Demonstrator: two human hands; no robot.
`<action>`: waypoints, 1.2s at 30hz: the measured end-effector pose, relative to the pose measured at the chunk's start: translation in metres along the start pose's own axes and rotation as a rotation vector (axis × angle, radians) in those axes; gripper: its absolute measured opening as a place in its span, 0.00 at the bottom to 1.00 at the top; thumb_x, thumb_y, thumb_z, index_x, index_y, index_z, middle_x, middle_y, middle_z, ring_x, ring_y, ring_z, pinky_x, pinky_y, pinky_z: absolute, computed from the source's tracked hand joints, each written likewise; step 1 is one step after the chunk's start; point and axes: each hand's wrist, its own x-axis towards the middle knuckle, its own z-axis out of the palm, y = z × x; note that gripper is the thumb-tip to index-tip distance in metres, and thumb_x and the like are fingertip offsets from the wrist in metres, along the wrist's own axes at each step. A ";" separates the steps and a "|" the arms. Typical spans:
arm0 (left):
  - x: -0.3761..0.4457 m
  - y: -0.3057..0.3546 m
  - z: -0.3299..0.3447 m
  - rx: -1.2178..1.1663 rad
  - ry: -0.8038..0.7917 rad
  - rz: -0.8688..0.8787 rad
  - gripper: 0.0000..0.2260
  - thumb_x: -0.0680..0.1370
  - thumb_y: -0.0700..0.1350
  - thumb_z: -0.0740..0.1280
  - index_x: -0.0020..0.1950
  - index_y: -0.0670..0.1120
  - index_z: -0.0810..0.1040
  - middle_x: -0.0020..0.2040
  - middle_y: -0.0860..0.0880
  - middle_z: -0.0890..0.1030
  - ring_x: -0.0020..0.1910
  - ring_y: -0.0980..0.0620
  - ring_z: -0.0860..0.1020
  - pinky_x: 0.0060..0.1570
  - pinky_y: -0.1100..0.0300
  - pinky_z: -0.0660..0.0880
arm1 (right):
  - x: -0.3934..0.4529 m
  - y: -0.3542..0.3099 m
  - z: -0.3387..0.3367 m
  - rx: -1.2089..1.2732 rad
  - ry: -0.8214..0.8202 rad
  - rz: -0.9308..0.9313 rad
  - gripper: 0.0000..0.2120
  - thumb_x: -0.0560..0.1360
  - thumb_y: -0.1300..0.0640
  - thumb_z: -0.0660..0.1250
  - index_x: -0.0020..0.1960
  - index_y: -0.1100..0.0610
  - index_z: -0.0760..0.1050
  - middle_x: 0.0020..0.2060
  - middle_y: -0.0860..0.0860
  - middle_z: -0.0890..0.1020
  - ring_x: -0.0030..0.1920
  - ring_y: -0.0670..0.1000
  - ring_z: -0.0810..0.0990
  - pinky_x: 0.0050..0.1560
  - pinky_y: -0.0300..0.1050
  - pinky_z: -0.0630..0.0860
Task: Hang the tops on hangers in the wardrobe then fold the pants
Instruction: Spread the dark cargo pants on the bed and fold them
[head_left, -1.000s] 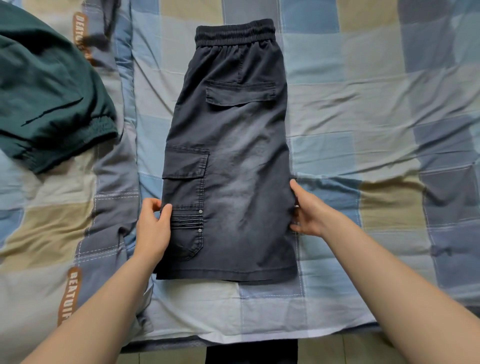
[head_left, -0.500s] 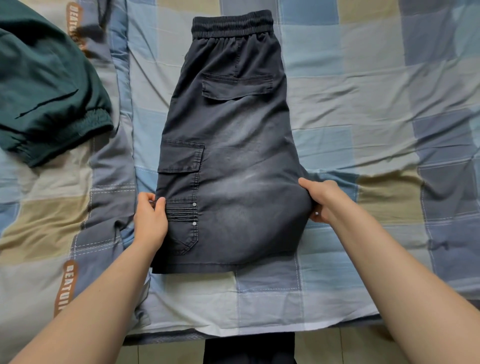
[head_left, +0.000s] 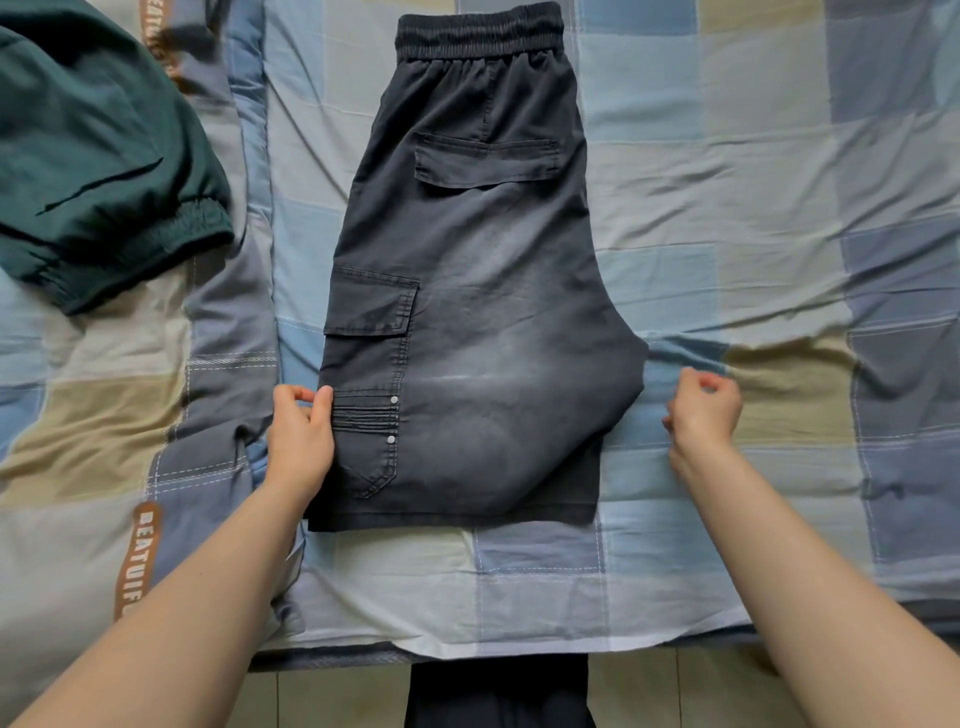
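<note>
Your left hand (head_left: 301, 441) pinches the outer seam of the dark cargo shorts (head_left: 467, 322), folded in half lengthwise just inboard of those fingers, while your right hand (head_left: 704, 410) hangs loosely curled and holding nothing, just clear of the crotch point. Fold up one-handed and that point may splay out, or the halves may shear apart. The patchwork quilt (head_left: 727, 208) on the bed beneath your fingers is soft and creased, so it could drag along; green pants (head_left: 98, 171) lie well beyond your left fingers.
</note>
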 end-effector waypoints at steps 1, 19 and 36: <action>-0.001 -0.001 0.000 0.002 -0.017 -0.032 0.14 0.81 0.55 0.61 0.52 0.44 0.70 0.41 0.49 0.75 0.46 0.45 0.72 0.47 0.53 0.66 | -0.005 0.008 0.000 -0.063 -0.119 0.069 0.07 0.79 0.52 0.60 0.43 0.54 0.70 0.43 0.58 0.75 0.32 0.50 0.71 0.35 0.45 0.69; -0.060 0.004 -0.001 0.618 -0.022 0.090 0.32 0.70 0.35 0.69 0.72 0.41 0.62 0.67 0.36 0.68 0.62 0.33 0.70 0.58 0.42 0.68 | -0.040 0.106 -0.082 -1.083 -0.511 -0.124 0.03 0.76 0.59 0.63 0.44 0.56 0.74 0.39 0.54 0.80 0.46 0.58 0.81 0.44 0.44 0.70; -0.140 0.094 0.168 0.469 -0.521 0.607 0.36 0.78 0.57 0.64 0.79 0.48 0.50 0.78 0.51 0.60 0.78 0.49 0.52 0.72 0.42 0.51 | 0.005 -0.043 0.020 -0.718 -0.669 -0.360 0.08 0.74 0.54 0.68 0.45 0.60 0.77 0.39 0.56 0.82 0.41 0.56 0.80 0.48 0.52 0.77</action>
